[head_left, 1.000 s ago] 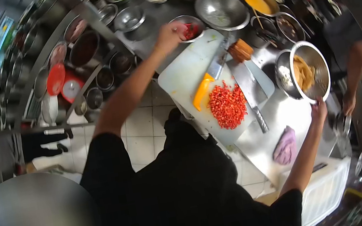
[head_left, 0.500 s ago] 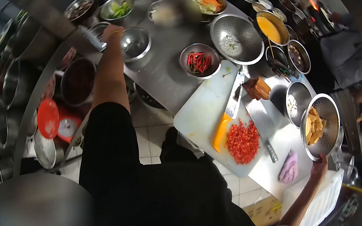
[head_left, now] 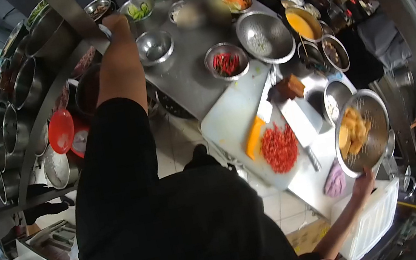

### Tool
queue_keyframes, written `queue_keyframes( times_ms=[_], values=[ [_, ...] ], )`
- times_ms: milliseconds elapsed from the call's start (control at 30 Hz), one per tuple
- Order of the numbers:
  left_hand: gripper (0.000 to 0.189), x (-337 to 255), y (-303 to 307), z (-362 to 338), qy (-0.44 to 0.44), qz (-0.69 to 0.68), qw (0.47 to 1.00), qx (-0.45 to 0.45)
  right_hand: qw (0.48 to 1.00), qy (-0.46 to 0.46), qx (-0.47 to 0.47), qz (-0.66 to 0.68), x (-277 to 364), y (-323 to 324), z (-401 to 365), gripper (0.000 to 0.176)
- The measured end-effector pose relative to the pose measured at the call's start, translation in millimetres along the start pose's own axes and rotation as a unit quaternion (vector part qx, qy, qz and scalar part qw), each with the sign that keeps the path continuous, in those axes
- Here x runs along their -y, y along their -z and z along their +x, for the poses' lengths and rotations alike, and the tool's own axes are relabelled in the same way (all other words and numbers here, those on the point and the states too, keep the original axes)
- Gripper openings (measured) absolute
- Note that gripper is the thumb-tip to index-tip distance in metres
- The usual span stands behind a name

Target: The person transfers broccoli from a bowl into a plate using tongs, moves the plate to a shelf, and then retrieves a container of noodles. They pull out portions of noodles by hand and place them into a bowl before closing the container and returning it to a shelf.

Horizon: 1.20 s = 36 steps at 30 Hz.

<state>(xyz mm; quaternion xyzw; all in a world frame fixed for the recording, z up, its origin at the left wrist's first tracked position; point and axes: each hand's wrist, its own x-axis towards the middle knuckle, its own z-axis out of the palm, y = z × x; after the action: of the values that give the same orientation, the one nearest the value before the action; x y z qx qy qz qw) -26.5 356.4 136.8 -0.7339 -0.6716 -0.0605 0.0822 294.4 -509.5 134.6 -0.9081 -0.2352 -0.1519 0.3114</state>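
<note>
Right grip (head_left: 362, 183) on metal bowl (head_left: 376, 110)

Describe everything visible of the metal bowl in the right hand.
The bowl is round and silvery, seemingly metal, with a rim and small dots, perhaps holes, on its inner wall. It holds tan pieces. The right hand grips its near edge; its open side is turned to view. A smaller bowl sits beyond; whether they touch is unclear.

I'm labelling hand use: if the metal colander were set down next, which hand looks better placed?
Probably the right hand: it holds the metal colander by its near rim. The left hand is far off, near the bowl of green vegetables.
</note>
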Motion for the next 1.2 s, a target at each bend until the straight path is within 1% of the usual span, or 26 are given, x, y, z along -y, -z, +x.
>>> queue_keyframes(
  times_ms=[33,67,100,133,167,200,233,267,300,400,433,467,500,533,567,633,667,733,767,833,900,967,1033,1100,1167,1200],
  values=[
    [0.031,1,-7,7,-0.005,-0.062,0.996,-0.071,1.0,0.002,0.003,0.007,0,-2,0,0.025],
    [0.03,-5,-8,16,0.012,-0.049,0.998,-0.037,1.0,0.003,-0.006,-0.011,-19,-7,-1,0.024],
    [0.031,-6,1,8,-0.142,0.096,0.984,-0.055,0.999,-0.049,0.008,0.006,-8,-9,3,0.022],
    [0.029,-15,25,-16,-0.155,0.014,0.988,-0.016,0.996,-0.027,0.031,-0.075,-1,-8,7,0.018],
    [0.018,-35,-4,-5,0.003,-0.221,0.952,-0.21,0.999,-0.021,0.014,0.031,-27,-19,13,0.016],
    [0.017,-29,-37,-6,-0.145,-0.018,0.932,-0.331,0.998,0.049,0.03,-0.025,-30,-24,23,0.015],
    [0.016,-23,-59,-13,-0.281,0.181,0.838,-0.432,0.973,-0.053,0.025,0.222,-15,-33,30,0.014],
    [0.014,-28,-25,-62,-0.307,-0.082,0.887,-0.335,0.946,-0.106,0.034,0.305,1,-37,37,0.014],
    [0.013,-30,26,-140,-0.307,-0.338,0.865,-0.208,0.908,-0.157,0.038,0.386,21,-39,43,0.014],
    [0.017,-31,52,-299,-0.401,-0.486,0.776,-0.043,0.877,-0.205,-0.037,0.434,116,-50,56,0.013],
    [0.017,-28,40,-332,-0.486,-0.387,0.78,-0.067,0.882,-0.188,-0.048,0.43,127,-60,62,0.013],
    [0.024,-29,35,-371,-0.507,-0.375,0.771,-0.085,0.882,-0.166,-0.052,0.438,142,-71,67,0.011],
    [0.017,-27,31,-400,-0.532,-0.391,0.751,-0.029,0.881,-0.143,-0.052,0.448,152,-83,72,0.009],
    [0.017,-30,21,-423,-0.555,-0.389,0.734,-0.043,0.911,-0.117,-0.048,0.394,154,-96,76,0.009],
    [0.015,-27,13,-439,-0.567,-0.362,0.74,0.008,0.936,-0.088,-0.041,0.339,158,-108,79,0.013],
    [0.023,-22,-1,-455,-0.558,-0.337,0.757,0.048,0.949,-0.015,-0.049,0.311,173,-133,77,0.023],
    [0.023,-20,7,-458,-0.55,-0.336,0.763,0.049,0.954,-0.04,-0.035,0.296,217,-119,60,0.028],
    [0.043,-17,34,-462,-0.488,-0.406,0.773,0.02,0.961,0.029,-0.06,0.269,230,-136,53,0.03],
    [0.043,-21,33,-460,-0.485,-0.404,0.776,0.019,0.964,0.055,-0.075,0.25,251,-138,43,0.034],
    [0.063,-33,25,-450,-0.368,-0.582,0.724,-0.041,0.956,0.062,-0.074,0.278,275,-147,25,0.008],
    [0.064,-49,12,-444,-0.327,-0.607,0.724,-0.022,0.933,0.136,-0.079,0.324,282,-167,14,0.008],
    [0.06,-62,-2,-444,-0.257,-0.664,0.702,-0.003,0.895,0.307,-0.132,0.295,286,-182,9,0.003],
    [0.056,-67,-9,-447,-0.242,-0.678,0.694,-0.016,0.902,0.321,-0.11,0.268,306,-164,-6,0.011],
    [0.051,-68,-13,-449,-0.214,-0.675,0.705,0.022,0.869,0.393,-0.127,0.274,310,-159,-9,0.021],
    [0.042,-71,-16,-452,-0.189,-0.686,0.702,-0.005,0.878,0.388,-0.132,0.247,310,-148,-6,0.022],
    [0.038,-69,-19,-451,-0.192,-0.694,0.693,0.035,0.866,0.401,-0.186,0.233,310,-140,2,0.021]
  ],
)
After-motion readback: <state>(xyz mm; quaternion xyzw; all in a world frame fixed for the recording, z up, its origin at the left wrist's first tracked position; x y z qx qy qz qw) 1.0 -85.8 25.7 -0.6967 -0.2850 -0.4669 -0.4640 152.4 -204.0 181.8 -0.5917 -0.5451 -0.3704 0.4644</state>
